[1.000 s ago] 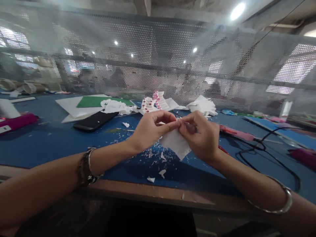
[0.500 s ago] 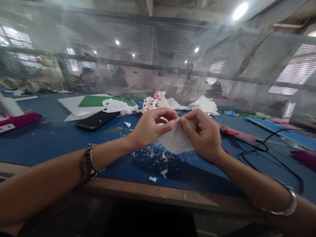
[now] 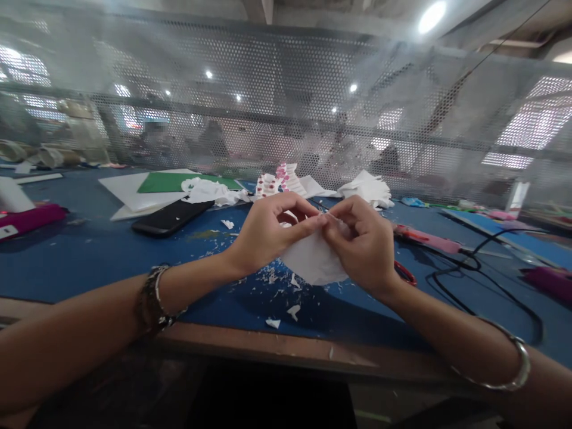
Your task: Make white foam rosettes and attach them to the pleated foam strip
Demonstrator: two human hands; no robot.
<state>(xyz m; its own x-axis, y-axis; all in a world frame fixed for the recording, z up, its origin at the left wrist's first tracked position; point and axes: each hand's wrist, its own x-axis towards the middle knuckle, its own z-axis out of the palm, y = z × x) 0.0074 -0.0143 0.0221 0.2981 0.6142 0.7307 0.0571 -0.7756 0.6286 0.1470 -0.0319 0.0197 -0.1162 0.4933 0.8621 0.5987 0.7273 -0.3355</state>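
Head: white sheet (image 3: 313, 259), edge downward, long axis unclear

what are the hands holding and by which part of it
A thin white sheet, pinched at its top end by the left hand and right hand together; the exact spot gripped is hidden from view.

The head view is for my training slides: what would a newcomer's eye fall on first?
At centre, the left hand and right hand pinch a thin white sheet over the blue tabletop. White scraps lie scattered beneath them. Farther back on the left, a green sheet stands out.
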